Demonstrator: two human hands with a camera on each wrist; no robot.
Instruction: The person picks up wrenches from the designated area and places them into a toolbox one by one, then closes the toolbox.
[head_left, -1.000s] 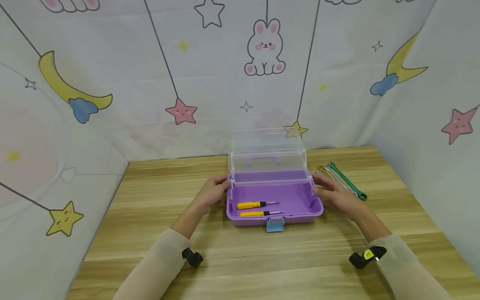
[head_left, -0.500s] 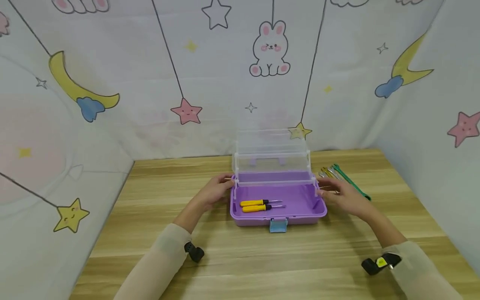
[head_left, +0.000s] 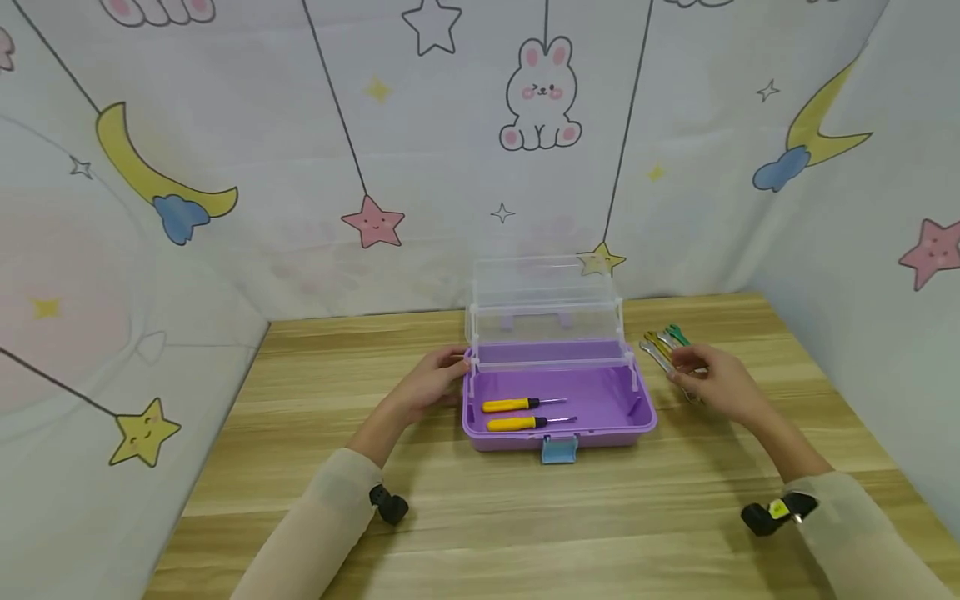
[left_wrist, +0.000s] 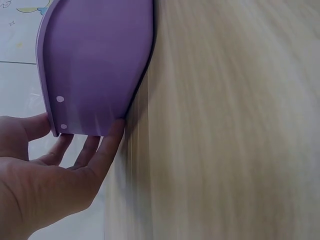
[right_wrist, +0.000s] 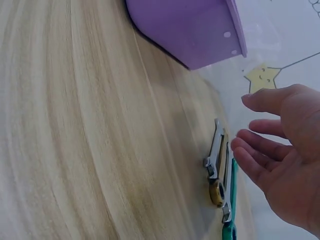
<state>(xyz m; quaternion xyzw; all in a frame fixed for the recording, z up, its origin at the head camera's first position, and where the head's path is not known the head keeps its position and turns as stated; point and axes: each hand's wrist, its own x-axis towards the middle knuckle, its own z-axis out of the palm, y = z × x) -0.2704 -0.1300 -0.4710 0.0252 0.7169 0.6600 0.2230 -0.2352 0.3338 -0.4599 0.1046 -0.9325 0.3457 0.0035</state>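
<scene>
A purple toolbox (head_left: 558, 443) with a raised clear lid and tray (head_left: 543, 287) stands on the wooden table. Two yellow-handled screwdrivers (head_left: 510, 405) lie inside it. My left hand (head_left: 431, 387) grips its left rear corner; in the left wrist view the thumb is at the rim and the fingers (left_wrist: 107, 150) reach along the back of the purple wall (left_wrist: 97, 65). To the right of the box, my right hand (head_left: 716, 383) hovers over several wrenches (head_left: 656, 354), fingers loosely bent and nothing held. Silver, gold and green wrenches (right_wrist: 215, 150) lie side by side beneath it.
A blue latch (head_left: 558, 450) hangs from the toolbox's front. White cloth walls (head_left: 435, 150) printed with stars, moons and a rabbit enclose the table (head_left: 450, 525) at the back and sides. The open lid stands close to the back cloth.
My right hand has left the toolbox's right side and moved right, over the wrenches. The left hand stays at its corner. The screwdrivers have shifted inside the box.
</scene>
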